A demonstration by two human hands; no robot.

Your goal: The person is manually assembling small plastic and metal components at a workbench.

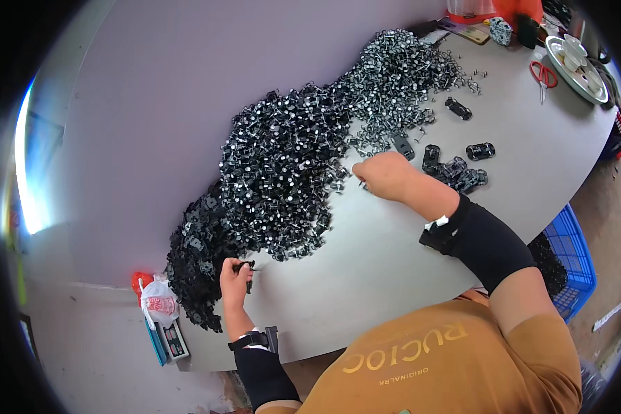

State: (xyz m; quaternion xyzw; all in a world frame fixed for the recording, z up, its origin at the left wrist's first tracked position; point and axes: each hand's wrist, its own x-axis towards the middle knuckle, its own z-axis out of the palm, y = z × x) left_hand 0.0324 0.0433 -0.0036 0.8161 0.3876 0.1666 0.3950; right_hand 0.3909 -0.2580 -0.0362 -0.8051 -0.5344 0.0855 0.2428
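My left hand point(234, 279) is closed on a small black plastic part point(248, 276), which pokes out past the fingertips. It is beside a heap of flat black plastic pieces point(196, 259) at the table's left end. My right hand point(388, 176) is pinched shut just off the edge of a large heap of small black wheels with silvery faces point(279, 172); what its fingers hold is too small to make out. A dark rectangular plastic piece point(402, 146) lies just beyond it. To its right sits a cluster of black toy cars point(455, 169).
A heap of silvery wheel-and-axle pieces point(400, 76) runs along the wall. Red-handled scissors point(543, 77) and a round tray point(559, 65) with cups stand at the far right. A blue crate point(579, 262) is below the table's right edge. A white bag point(160, 303) lies at the left.
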